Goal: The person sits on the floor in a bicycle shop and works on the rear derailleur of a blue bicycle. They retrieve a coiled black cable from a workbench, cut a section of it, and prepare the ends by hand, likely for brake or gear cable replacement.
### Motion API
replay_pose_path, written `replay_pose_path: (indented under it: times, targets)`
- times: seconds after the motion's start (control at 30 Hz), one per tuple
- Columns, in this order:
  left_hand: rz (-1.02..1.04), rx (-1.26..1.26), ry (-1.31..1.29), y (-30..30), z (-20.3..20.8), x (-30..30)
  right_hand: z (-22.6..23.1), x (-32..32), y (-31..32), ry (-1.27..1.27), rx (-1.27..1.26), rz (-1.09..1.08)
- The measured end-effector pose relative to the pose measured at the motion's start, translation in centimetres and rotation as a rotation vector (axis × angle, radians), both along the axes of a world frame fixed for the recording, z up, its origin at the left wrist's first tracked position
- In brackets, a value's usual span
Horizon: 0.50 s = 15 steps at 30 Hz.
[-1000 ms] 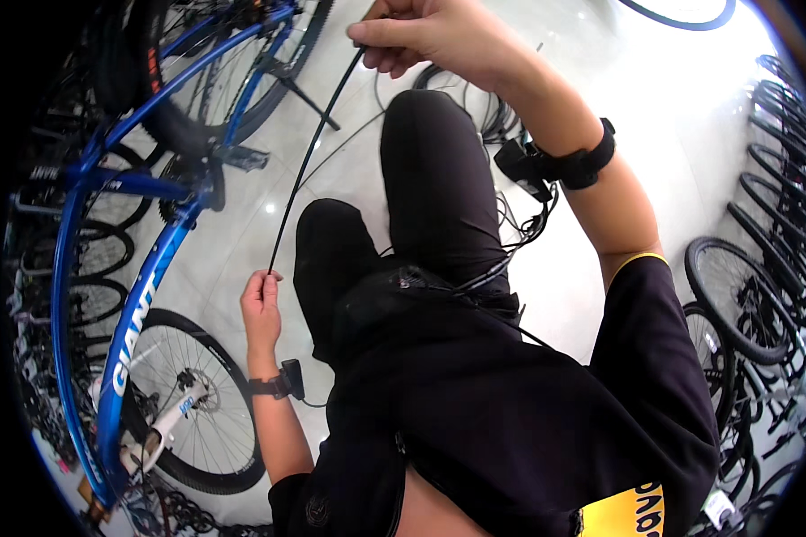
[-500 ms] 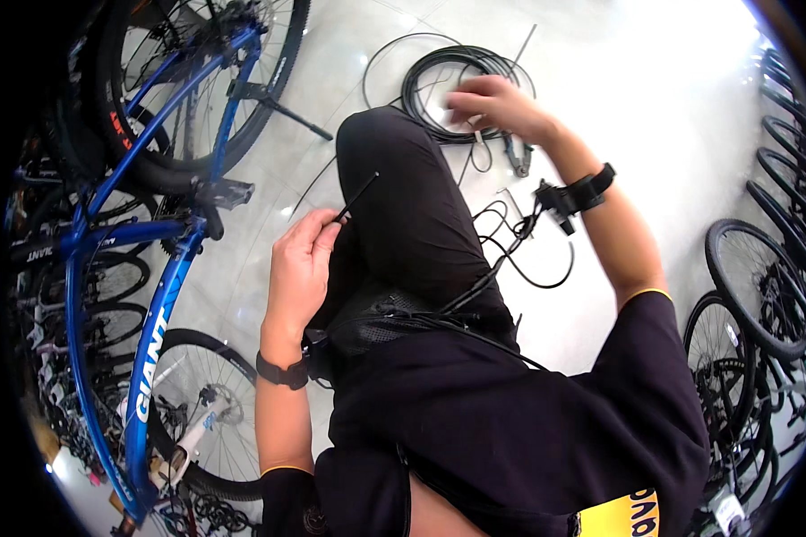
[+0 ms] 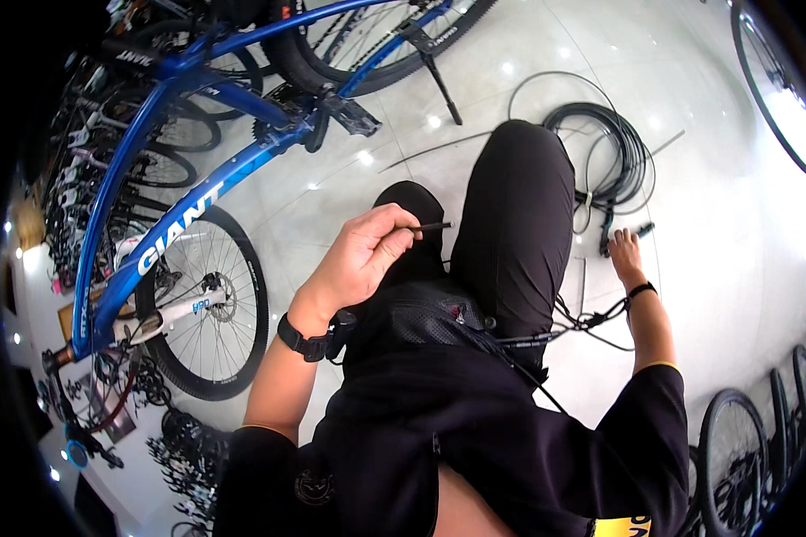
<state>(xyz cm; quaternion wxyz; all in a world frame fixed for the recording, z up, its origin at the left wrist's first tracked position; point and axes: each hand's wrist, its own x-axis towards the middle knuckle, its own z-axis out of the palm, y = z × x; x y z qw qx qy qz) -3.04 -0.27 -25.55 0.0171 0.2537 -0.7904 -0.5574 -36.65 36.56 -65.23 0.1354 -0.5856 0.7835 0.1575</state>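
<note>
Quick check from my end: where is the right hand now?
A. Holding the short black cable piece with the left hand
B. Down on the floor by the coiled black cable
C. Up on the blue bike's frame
B: the right hand is down on the white floor beside the coiled black cable, while the left hand alone pinches the short black cable piece.

Crouched beside a blue bicycle, with cable housing in both hands' reach

The left hand [image 3: 363, 255] pinches a short black cable piece [image 3: 432, 227] between thumb and fingers, held above the person's black-trousered knee [image 3: 519, 179], to the right of the blue bicycle [image 3: 166, 192]. The right hand [image 3: 624, 255] reaches down to the white tiled floor [image 3: 716, 179], fingers closed about a small dark tool [image 3: 625, 234], farther right of the bicycle, just below a coil of black cable [image 3: 611, 148]. Each wrist wears a black band. The bicycle's front wheel [image 3: 208, 304] stands left of the left forearm.
</note>
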Motion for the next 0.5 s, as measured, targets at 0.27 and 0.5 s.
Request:
replay_pose_path:
  times: [0.27, 0.5]
  targets:
    - [-0.11, -0.147, 0.118, 0.2, 1.0, -1.4, 0.5, 1.5, -0.4, 0.001, 0.086, -0.441]
    - [-0.148, -0.115, 0.156, -0.3, 1.9, -1.4, -4.0, 2.6, 3.8, -0.05, 0.169, -0.656]
